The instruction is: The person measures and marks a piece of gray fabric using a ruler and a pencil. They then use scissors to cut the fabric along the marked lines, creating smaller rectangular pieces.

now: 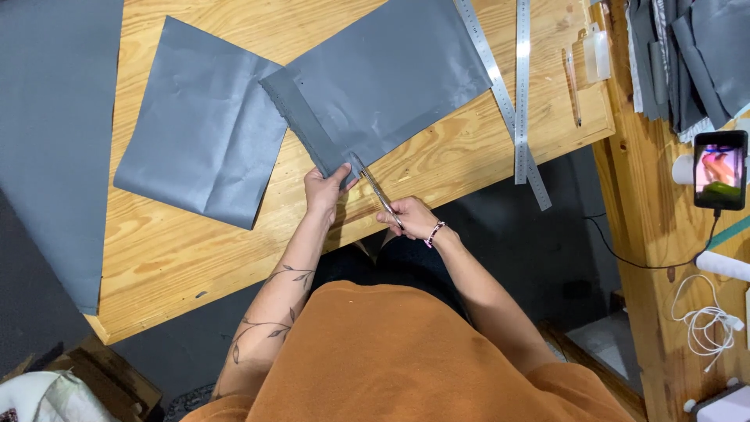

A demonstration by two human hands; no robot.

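So the left hand (324,190) is pinching the near corner of the grey fabric sheet (383,82), thumb on top and fingers curled underneath. It looks like it's there to keep the edge taut and lifted just off the table (437,168) so the blades have something firm to bite into. The right hand (410,215) is closed around the handles of the scissors (373,187), with the blades angled up and left so the tips meet the fabric right beside the left thumb. There's a bead bracelet (434,231) on that wrist.

The sheet hangs slightly over the near table edge at that corner, which I'd guess gives the lower blade room to slide under. The rest of it lies flat, stretching away to the far right. A narrow strip along its left edge looks folded or marked off, and the scissors sit at the near end of that strip.

A second grey sheet (203,121) lies flat to the left, its corner tucked just under the first one. Two metal rulers (512,86) are parked on the right side of the table, with a pen (573,86) just beyond them, all well apart from both hands. A phone (719,169) sits propped on the wooden stand far right.
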